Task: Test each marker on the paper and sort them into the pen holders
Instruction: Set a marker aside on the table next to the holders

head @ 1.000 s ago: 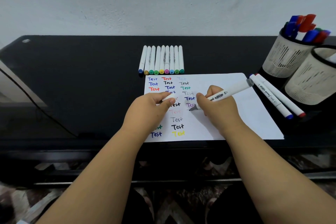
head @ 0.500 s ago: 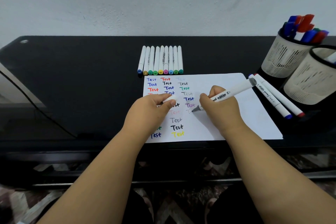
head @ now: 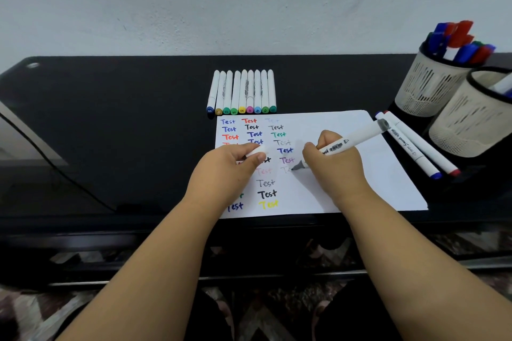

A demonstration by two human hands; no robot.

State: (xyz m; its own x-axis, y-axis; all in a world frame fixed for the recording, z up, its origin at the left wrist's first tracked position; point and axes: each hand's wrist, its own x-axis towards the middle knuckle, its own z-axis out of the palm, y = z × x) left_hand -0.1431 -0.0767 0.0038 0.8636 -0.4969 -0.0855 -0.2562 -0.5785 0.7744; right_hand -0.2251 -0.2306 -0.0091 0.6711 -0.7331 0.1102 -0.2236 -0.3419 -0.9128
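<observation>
Nearest, on the lower part of the white rectangular paper sheet (head: 346, 130) covered in coloured "Test" words: left hand (head: 224, 174), fingers curled and pinching a small white marker cap (head: 259, 151) between thumb and forefinger, resting over the sheet's left columns of writing. Just right of it, above the sheet's middle: right hand (head: 336, 171), fingers clamped in a writing grip round a white marker with a grey chisel tip (head: 352, 140), tip down and touching the sheet at a faint, half-written grey word, grey back end tilted up and away toward the sheet's far right corner.

Under the sheet and spreading wide to its left: flat black tabletop (head: 110, 119).

Just off the sheet's right edge: two white markers lying side by side, one blue-capped marker (head: 408, 147), one red-capped marker (head: 424, 144), caps toward the near side.

Right of the sheet, past those two: nearer cream mesh pen holder with black rim (head: 471, 124), holding a white marker, only partly in view. Behind it, farther from the sheet: second cream mesh pen holder (head: 429, 83), packed with blue, red and green capped markers.

Touching the sheet's far edge: row of nine white markers with coloured end caps (head: 242, 91), laid parallel, caps toward the sheet.
</observation>
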